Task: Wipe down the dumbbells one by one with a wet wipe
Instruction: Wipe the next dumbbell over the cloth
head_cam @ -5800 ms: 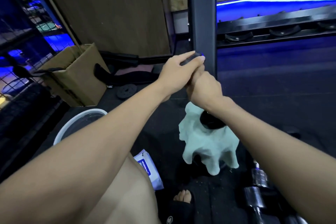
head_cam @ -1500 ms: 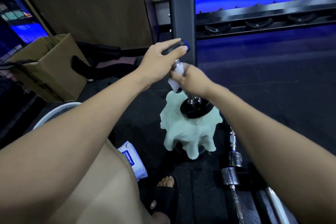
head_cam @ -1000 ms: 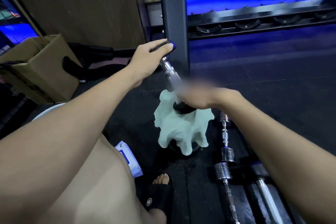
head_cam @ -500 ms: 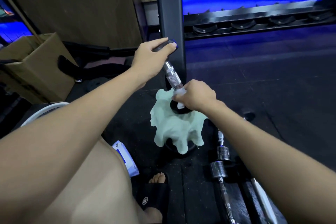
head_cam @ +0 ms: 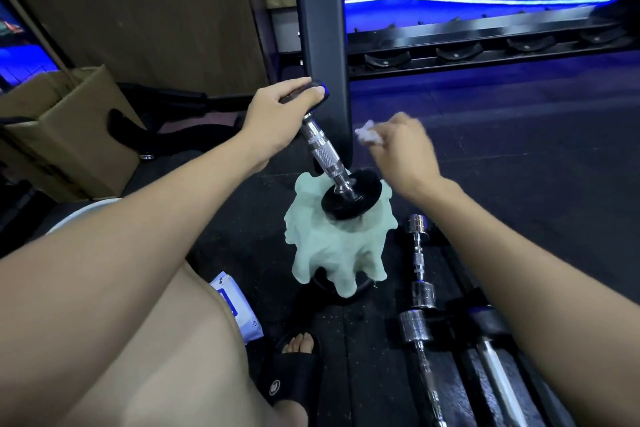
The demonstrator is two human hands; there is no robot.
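The dumbbell [head_cam: 325,152] stands on end near frame centre, its lower black plate resting on a pale green cloth [head_cam: 336,243] draped over something on the floor; the left hand [head_cam: 277,118] curls over its upper end cap at about 11 o'clock from the plate, gripping it; the right hand [head_cam: 401,149] is off the bar, at 3 o'clock from the chrome handle, fingers pinching a crumpled white wet wipe [head_cam: 369,136]. The long axis runs steeply, upper end tilted toward 11 o'clock, lower end toward 5 o'clock. Half a second ago the right hand was wrapped round the handle low by the plate with the wipe; now it has pulled clear to the right, handle bare.
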